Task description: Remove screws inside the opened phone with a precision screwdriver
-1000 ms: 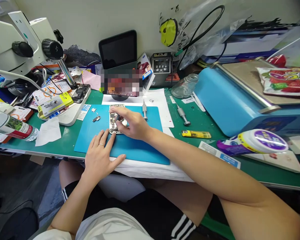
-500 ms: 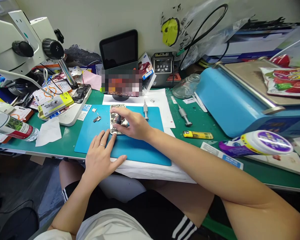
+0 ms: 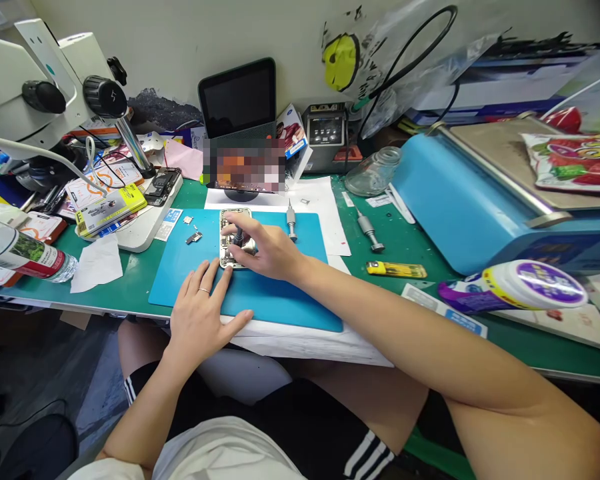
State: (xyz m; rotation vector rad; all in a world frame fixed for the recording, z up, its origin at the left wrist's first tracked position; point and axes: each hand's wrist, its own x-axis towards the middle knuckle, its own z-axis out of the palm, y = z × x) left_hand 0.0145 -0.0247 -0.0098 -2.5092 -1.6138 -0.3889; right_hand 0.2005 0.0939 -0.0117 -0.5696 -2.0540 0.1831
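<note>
Two hands, right hand (image 3: 267, 250) pinching screwdriver (image 3: 239, 235) on phone (image 3: 229, 220), left hand (image 3: 200, 313) flat beside it

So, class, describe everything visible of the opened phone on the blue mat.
The opened phone lies flat on the blue mat, a silvery frame around dense metal innards. The right hand covers its right side, holding a small dark tool upright on it; the left hand touches its near corner with a forefinger.

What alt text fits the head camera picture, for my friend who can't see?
A person's right hand holds a small dark screwdriver on an opened silver phone lying on a blue rubber mat. The left hand lies flat on the mat, fingertips at the phone's near edge.
</note>
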